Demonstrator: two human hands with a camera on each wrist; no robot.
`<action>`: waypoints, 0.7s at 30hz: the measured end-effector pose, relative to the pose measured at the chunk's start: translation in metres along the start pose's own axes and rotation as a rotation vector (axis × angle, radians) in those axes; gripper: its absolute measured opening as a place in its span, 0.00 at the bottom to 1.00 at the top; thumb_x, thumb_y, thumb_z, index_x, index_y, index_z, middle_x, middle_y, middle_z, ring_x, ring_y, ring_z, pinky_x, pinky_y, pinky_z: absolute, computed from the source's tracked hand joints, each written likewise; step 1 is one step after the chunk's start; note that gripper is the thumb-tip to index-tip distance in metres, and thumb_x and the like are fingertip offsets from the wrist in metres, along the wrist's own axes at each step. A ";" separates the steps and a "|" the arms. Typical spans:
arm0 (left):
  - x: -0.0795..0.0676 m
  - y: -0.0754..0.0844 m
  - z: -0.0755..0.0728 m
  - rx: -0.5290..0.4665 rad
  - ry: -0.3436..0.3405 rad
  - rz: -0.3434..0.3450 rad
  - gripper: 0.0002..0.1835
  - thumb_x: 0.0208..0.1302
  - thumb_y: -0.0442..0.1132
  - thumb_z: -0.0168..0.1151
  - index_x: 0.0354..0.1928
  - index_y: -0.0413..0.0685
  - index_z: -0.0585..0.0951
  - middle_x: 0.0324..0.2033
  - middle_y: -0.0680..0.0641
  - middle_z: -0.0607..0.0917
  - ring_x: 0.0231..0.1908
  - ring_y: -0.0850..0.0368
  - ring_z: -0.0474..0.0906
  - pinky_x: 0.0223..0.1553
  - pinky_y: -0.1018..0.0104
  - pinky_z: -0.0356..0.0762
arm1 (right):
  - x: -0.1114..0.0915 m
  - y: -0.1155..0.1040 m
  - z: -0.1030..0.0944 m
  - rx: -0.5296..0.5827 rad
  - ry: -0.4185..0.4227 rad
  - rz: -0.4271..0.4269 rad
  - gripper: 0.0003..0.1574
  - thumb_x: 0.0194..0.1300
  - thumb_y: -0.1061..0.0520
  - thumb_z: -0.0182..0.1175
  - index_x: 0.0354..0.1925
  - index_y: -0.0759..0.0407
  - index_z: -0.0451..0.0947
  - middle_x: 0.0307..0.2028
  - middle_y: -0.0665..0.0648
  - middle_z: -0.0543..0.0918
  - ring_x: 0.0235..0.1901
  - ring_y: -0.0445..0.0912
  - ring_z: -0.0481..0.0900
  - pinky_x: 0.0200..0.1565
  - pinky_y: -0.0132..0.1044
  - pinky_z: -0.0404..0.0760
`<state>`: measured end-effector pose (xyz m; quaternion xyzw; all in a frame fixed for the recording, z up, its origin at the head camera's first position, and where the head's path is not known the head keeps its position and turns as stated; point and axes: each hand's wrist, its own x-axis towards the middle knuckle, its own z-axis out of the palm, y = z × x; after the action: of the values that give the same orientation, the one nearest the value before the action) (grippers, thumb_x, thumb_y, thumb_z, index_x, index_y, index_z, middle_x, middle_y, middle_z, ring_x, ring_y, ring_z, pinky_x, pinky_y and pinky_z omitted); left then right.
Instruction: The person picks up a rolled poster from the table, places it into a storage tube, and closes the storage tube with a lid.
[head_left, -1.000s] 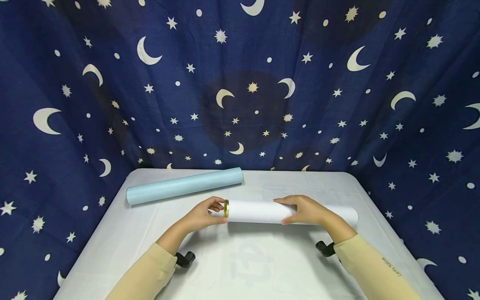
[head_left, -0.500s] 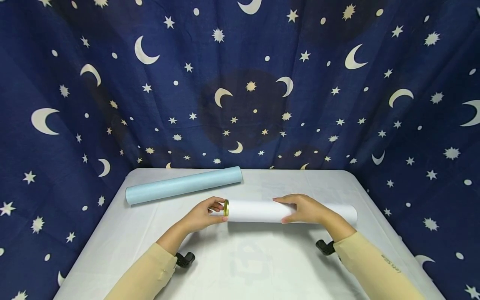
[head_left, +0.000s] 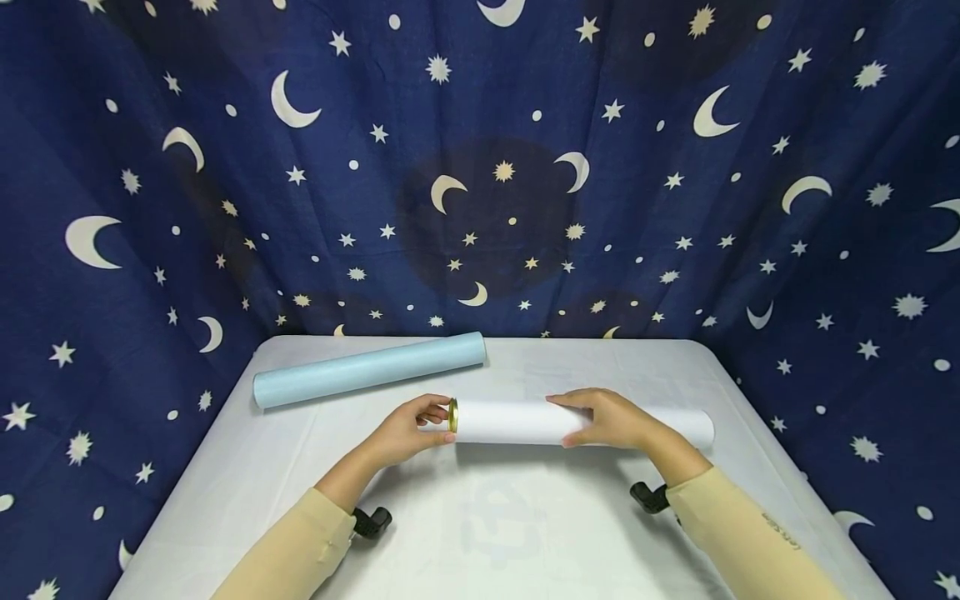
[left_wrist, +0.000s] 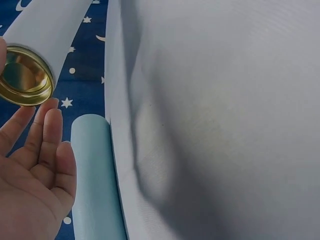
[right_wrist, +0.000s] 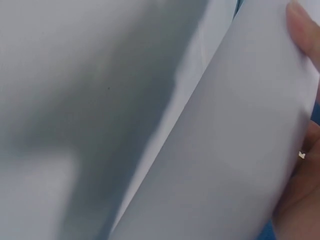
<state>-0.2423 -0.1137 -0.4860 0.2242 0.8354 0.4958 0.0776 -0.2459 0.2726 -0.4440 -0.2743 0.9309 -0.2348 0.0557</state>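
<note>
A white cardboard tube (head_left: 510, 422) lies crosswise over the table, and its left end carries a gold metal cap (head_left: 452, 416). My left hand (head_left: 405, 432) pinches that cap by its rim between thumb and fingertips. In the left wrist view the recessed face of the gold cap (left_wrist: 27, 80) shows, with the fingers (left_wrist: 49, 130) against its lower edge. My right hand (head_left: 618, 421) grips the white tube right of its middle, thumb on the near side and fingers over the far side. The right wrist view shows the white tube (right_wrist: 220, 130) filling much of the frame.
A light blue tube (head_left: 367, 371) lies slanted at the back left of the white-covered table (head_left: 495, 533). A dark blue curtain (head_left: 510, 108) with moons and stars hangs behind and on both sides. Small black devices (head_left: 371, 522) sit at both wrists.
</note>
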 end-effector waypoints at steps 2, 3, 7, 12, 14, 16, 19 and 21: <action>-0.001 -0.001 0.000 0.002 0.001 0.003 0.35 0.59 0.50 0.74 0.66 0.47 0.74 0.50 0.52 0.83 0.52 0.55 0.78 0.59 0.52 0.72 | 0.000 0.000 0.001 0.000 0.002 -0.002 0.49 0.50 0.34 0.75 0.68 0.44 0.74 0.62 0.53 0.79 0.61 0.53 0.76 0.60 0.53 0.74; -0.001 -0.001 0.001 0.000 0.002 0.004 0.35 0.60 0.49 0.74 0.66 0.47 0.74 0.50 0.52 0.83 0.52 0.55 0.78 0.59 0.52 0.72 | 0.000 0.000 0.001 -0.003 0.004 -0.006 0.49 0.51 0.34 0.75 0.68 0.44 0.74 0.62 0.53 0.79 0.61 0.53 0.76 0.59 0.54 0.74; -0.002 -0.002 0.002 -0.008 0.007 0.008 0.35 0.60 0.50 0.73 0.67 0.47 0.74 0.51 0.51 0.83 0.53 0.55 0.78 0.59 0.52 0.72 | 0.000 -0.001 0.002 0.001 0.014 -0.013 0.48 0.51 0.35 0.75 0.68 0.44 0.74 0.62 0.53 0.79 0.61 0.54 0.76 0.60 0.54 0.74; -0.001 -0.003 0.003 -0.023 0.012 0.025 0.35 0.61 0.48 0.72 0.68 0.46 0.73 0.51 0.50 0.83 0.53 0.54 0.78 0.59 0.51 0.72 | 0.000 0.001 0.003 0.005 0.026 -0.020 0.49 0.51 0.35 0.75 0.68 0.44 0.74 0.62 0.54 0.79 0.62 0.54 0.76 0.60 0.54 0.74; -0.001 -0.004 0.004 -0.024 0.009 0.030 0.35 0.62 0.48 0.72 0.68 0.46 0.72 0.52 0.50 0.83 0.53 0.53 0.78 0.59 0.51 0.72 | 0.000 0.001 0.004 0.008 0.029 -0.019 0.49 0.51 0.35 0.75 0.68 0.44 0.74 0.62 0.54 0.79 0.62 0.55 0.75 0.60 0.55 0.74; -0.002 -0.005 0.005 -0.023 0.001 0.041 0.35 0.63 0.48 0.71 0.69 0.45 0.71 0.53 0.50 0.83 0.54 0.52 0.78 0.59 0.51 0.72 | 0.000 0.002 0.004 0.014 0.032 -0.012 0.49 0.50 0.36 0.76 0.68 0.44 0.74 0.62 0.54 0.79 0.62 0.55 0.75 0.60 0.55 0.74; -0.002 -0.007 0.006 -0.012 -0.004 0.047 0.36 0.63 0.48 0.70 0.70 0.45 0.70 0.53 0.50 0.82 0.55 0.51 0.78 0.59 0.52 0.73 | -0.001 0.001 0.005 0.009 0.039 -0.008 0.48 0.50 0.36 0.76 0.68 0.44 0.75 0.62 0.53 0.79 0.62 0.55 0.75 0.60 0.55 0.74; -0.002 -0.008 0.006 -0.014 -0.003 0.055 0.35 0.64 0.48 0.69 0.70 0.44 0.70 0.53 0.49 0.82 0.55 0.51 0.78 0.58 0.52 0.73 | -0.001 0.000 0.005 0.005 0.045 -0.014 0.48 0.50 0.37 0.77 0.68 0.46 0.75 0.62 0.54 0.80 0.62 0.56 0.75 0.60 0.56 0.73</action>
<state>-0.2409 -0.1130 -0.4962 0.2473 0.8253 0.5032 0.0667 -0.2443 0.2711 -0.4490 -0.2754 0.9294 -0.2435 0.0340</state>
